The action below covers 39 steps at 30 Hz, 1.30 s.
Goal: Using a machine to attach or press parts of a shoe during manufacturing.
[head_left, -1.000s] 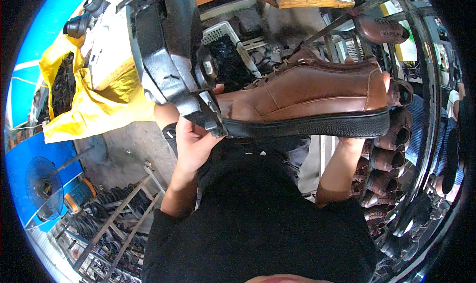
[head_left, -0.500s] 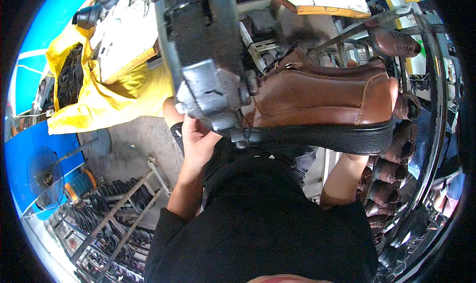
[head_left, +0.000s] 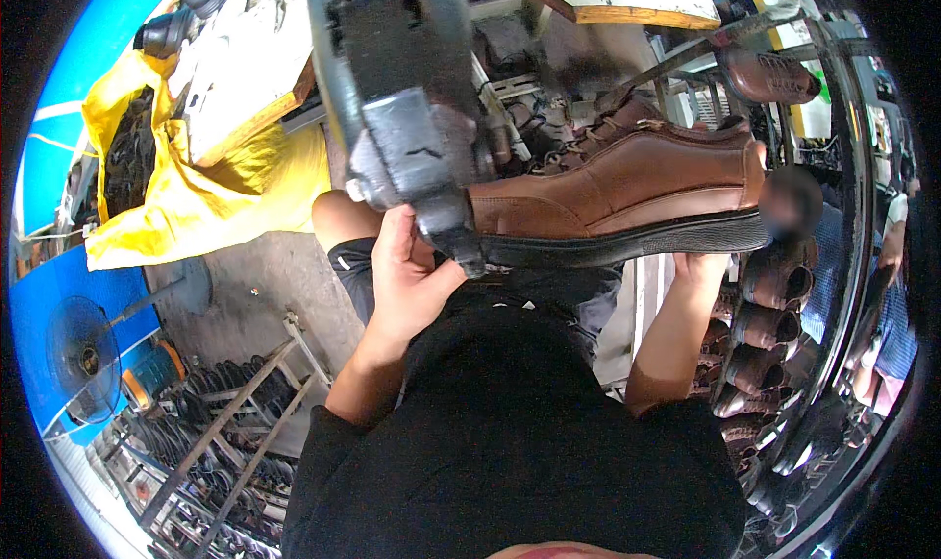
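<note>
A brown leather lace-up shoe (head_left: 627,192) with a thick black sole is held sideways, its heel to the right. The toe passes behind the dark metal head of a machine (head_left: 402,157), which hides it. My right hand (head_left: 701,265) grips the heel end from below, with fingertips showing behind the heel and above the collar. My left hand (head_left: 417,280) is closed around the toe end, against the lower tip of the machine head. Its thumb points right and some fingers are hidden behind the metal.
A yellow cloth (head_left: 225,206) hangs at a white worktable (head_left: 245,59) on the left. Several brown shoes (head_left: 769,324) stand on a rack at the right, with another person (head_left: 892,334) beyond it. A fan (head_left: 88,353) and racks of dark parts (head_left: 216,432) stand at lower left.
The shoe has tipped back and sits slightly higher at the heel, so its laces now show. My left hand has shifted right, closer to the machine tip. My right hand has risen with the heel.
</note>
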{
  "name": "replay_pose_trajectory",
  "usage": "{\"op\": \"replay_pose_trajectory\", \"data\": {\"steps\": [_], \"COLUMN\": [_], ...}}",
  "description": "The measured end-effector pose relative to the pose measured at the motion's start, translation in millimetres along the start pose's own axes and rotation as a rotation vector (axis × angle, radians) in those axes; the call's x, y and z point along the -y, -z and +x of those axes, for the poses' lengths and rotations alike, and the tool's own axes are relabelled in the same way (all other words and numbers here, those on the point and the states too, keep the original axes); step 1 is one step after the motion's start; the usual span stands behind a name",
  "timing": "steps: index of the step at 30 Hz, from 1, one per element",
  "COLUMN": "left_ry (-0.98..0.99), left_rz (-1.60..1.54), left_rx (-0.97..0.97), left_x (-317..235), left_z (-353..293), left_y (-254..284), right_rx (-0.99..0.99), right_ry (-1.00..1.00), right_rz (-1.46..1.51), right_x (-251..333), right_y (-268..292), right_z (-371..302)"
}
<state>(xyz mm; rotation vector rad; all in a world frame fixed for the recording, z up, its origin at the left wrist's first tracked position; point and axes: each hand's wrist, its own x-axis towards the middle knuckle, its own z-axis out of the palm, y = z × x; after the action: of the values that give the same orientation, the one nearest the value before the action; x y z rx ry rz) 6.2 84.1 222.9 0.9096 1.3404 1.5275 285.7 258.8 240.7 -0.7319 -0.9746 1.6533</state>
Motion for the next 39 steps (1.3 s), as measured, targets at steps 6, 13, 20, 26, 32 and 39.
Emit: {"op": "replay_pose_trajectory", "data": {"steps": [6, 13, 20, 26, 32, 39], "left_ry": [-0.026, -0.123, -0.018, 0.004, -0.105, -0.546], "left_rz": [-0.023, 0.133, -0.046, -0.073, -0.08, 0.482], "left_rx": [-0.001, -0.031, -0.233, -0.266, -0.13, 0.584], "left_x": [5, 9, -2, 32, 31, 14], "left_z": [3, 2, 4, -22, -22, -6], "left_y": [1, 4, 6, 40, 54, -25], "right_rx": [-0.327, -0.01, -0.115, -0.015, 0.165, -0.199], "right_ry": [-0.077, -0.185, -0.015, 0.152, 0.167, -0.489], "right_rz": [0.088, 0.465, -0.226, -0.442, -0.378, 0.553], "right_x": [29, 25, 0, -15, -48, -98], "right_y": [-60, -21, 38, -28, -29, -16], "right_z": [18, 25, 34, 12, -5, -95]}}
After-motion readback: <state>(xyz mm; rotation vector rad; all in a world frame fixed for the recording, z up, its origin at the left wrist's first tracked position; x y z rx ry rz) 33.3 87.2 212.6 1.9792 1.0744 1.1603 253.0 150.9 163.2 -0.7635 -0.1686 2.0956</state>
